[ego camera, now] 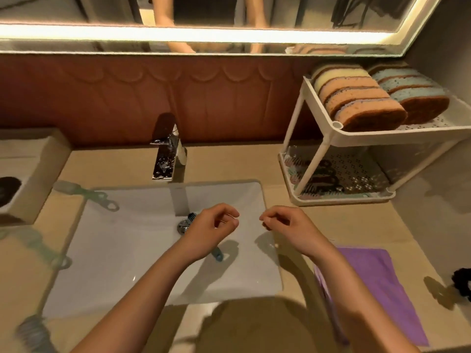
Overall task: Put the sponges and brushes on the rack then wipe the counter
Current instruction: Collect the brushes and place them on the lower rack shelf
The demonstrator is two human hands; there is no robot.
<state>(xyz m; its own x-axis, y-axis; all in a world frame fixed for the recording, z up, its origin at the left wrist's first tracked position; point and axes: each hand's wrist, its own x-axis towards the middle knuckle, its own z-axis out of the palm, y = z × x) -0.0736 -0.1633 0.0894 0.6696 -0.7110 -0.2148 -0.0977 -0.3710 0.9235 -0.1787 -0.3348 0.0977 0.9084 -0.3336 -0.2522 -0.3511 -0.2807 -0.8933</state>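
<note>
Inside sink basin [127, 250], teal-handled brush [218, 255] is lying diagonally, dark bristles pointing at drain [182, 225], handle end nearer, left hand [211, 230] and right hand [288, 228] hovering loosely curled, gripping nothing.

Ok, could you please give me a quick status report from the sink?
Left hand and right hand empty, over sink. Sponges on rack top shelf. One brush in sink, other brushes on counter, left. Nothing blocking rack.

Warm glare from mirror light strip [204, 34]; soft, blurred, bowed edges
</note>
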